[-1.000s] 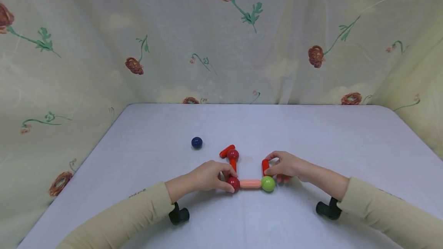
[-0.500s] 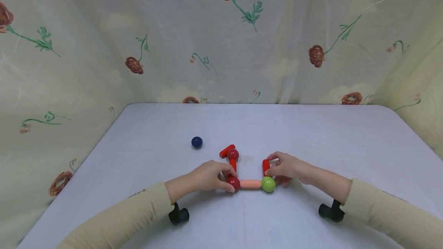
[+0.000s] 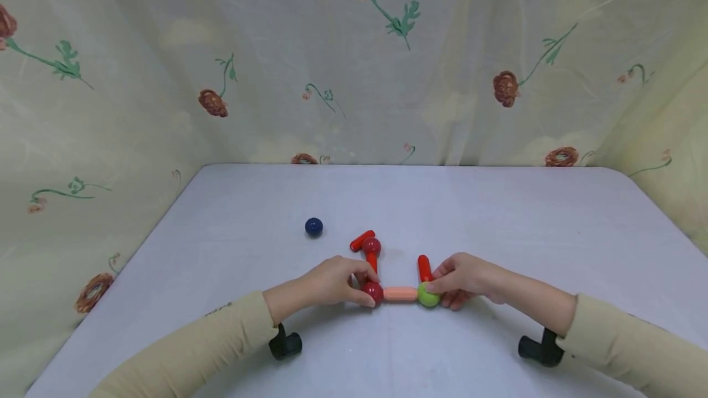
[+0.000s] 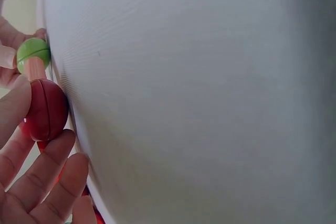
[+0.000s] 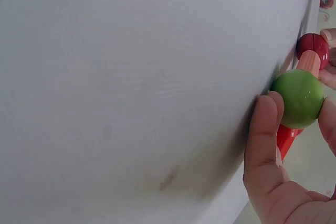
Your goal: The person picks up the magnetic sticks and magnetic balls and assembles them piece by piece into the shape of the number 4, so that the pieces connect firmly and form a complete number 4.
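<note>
On the pale table [image 3: 498,214] lies a chain of toy pieces: a dark red ball [image 3: 373,292], a peach rod [image 3: 401,293] and a green ball [image 3: 428,295] in a row. The left hand [image 3: 330,282] keeps its fingers curled round the dark red ball, unchanged. The right hand [image 3: 463,278] has slid down from the orange-red rod [image 3: 423,268]; its fingers now pinch the green ball, and the rod stands bare on that ball. A second red rod and ball assembly [image 3: 367,249] rises behind the left hand. A dark blue ball [image 3: 313,226] stays well apart at the far left
</note>
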`<state>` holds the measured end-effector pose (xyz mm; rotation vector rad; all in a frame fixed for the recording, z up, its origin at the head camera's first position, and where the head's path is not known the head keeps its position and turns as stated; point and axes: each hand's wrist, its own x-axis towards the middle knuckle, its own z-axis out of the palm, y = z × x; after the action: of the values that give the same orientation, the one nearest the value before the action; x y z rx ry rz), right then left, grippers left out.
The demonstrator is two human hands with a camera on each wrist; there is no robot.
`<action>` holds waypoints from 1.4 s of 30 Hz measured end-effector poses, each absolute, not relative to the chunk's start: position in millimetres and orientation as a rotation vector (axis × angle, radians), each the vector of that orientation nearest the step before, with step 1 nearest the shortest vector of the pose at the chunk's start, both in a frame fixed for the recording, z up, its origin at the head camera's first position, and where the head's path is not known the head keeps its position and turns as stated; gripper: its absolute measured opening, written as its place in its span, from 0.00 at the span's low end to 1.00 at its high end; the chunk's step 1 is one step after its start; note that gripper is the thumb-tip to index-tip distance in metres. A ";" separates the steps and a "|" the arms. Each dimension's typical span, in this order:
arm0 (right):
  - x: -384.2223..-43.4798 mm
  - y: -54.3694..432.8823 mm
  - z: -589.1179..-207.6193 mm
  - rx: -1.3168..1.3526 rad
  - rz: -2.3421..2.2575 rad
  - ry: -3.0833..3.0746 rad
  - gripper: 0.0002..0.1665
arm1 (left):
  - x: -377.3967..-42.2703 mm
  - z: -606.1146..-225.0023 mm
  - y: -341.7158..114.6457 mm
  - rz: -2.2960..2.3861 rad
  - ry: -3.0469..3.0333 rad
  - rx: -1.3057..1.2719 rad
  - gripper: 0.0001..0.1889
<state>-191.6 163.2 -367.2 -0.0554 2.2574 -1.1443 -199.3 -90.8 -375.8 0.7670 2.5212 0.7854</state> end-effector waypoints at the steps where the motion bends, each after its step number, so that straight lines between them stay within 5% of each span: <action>1: -191.1 163.5 -367.4 -0.052 -1.154 2.253 0.20 | -199.4 -375.4 -90.4 0.788 2.518 0.766 0.15; 20: -187.5 162.0 -370.0 -0.022 -1.202 2.252 0.25 | -202.6 -373.2 -95.4 0.794 2.569 0.696 0.16; 42: -188.5 163.6 -371.8 -0.020 -1.215 2.228 0.25 | -267.6 -373.7 -82.6 0.828 2.688 0.155 0.14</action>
<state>-188.5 163.6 -371.8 -0.0197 2.2283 -1.2146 -267.6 -82.6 -373.7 0.1554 2.6882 0.8284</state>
